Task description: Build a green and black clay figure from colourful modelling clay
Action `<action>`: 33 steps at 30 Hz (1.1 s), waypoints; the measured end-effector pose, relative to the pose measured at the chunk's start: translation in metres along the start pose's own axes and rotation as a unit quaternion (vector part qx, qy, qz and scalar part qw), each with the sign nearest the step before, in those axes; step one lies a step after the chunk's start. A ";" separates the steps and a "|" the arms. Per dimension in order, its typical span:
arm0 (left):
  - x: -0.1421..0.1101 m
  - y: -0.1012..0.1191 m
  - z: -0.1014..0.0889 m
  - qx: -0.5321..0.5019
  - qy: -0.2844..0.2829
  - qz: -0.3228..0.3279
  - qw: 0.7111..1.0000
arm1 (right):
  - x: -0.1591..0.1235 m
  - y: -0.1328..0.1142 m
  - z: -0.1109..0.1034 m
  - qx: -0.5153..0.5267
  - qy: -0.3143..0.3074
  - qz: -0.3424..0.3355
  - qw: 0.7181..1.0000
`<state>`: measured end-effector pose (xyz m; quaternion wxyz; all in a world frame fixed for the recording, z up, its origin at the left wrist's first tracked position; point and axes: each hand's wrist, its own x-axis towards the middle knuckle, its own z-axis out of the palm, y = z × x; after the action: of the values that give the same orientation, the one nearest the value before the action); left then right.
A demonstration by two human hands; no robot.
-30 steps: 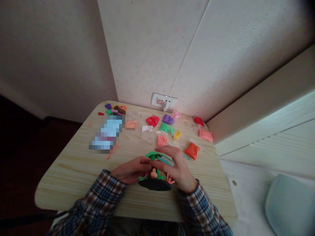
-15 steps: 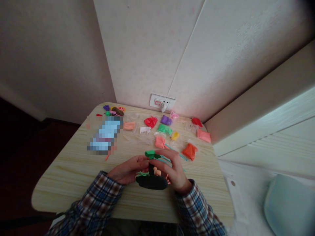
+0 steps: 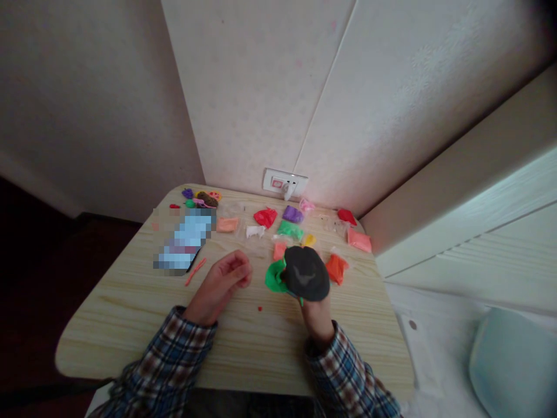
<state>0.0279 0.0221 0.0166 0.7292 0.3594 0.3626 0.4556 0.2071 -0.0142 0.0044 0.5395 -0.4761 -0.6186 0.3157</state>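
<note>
My right hand (image 3: 317,319) grips a clay model, its fingers mostly hidden behind it. The model's dark grey round base (image 3: 307,276) is tilted so that its underside faces me, with a pale mark in the middle. Bright green clay (image 3: 274,277) of the same model sticks out to the left. My left hand (image 3: 224,284) is apart from the model, thumb and fingers drawn together in a pinch; anything between them is too small to make out. A tiny red bit of clay (image 3: 260,309) lies on the table between the hands.
On the wooden table (image 3: 143,325) lie a blurred-out phone (image 3: 185,241) and an orange-pink clay strip (image 3: 195,271). Bagged clay, including red (image 3: 265,217), green (image 3: 290,230) and orange (image 3: 336,269), spreads behind the hands. A wall socket (image 3: 285,183) sits beyond the far edge.
The model has tipped from upright to show its underside and moved right in my right hand. My left hand has come away to the left. The red bit now shows on the table.
</note>
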 end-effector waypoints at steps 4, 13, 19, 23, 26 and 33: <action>-0.003 0.008 0.006 0.123 0.040 0.101 0.986 | 0.002 0.005 0.001 0.143 0.023 0.101 0.984; -0.014 0.005 0.006 0.336 -0.018 0.324 0.884 | 0.005 0.002 0.002 0.201 -0.012 0.147 0.968; -0.016 0.008 0.008 0.407 -0.062 0.401 0.818 | 0.007 0.003 0.002 0.147 -0.044 0.123 0.981; -0.016 0.007 0.008 0.431 -0.085 0.425 0.792 | 0.007 0.004 0.002 0.138 -0.050 0.121 0.982; -0.017 0.007 0.008 0.442 -0.088 0.433 0.781 | 0.007 0.004 0.002 0.153 -0.049 0.129 0.978; -0.015 0.005 0.010 0.460 -0.074 0.445 0.765 | 0.007 0.002 0.002 0.147 -0.048 0.127 0.980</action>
<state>0.0297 0.0081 0.0285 0.2162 0.8054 0.2730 0.4797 0.2056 -0.0066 0.0050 0.5285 -0.4505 -0.5254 0.4916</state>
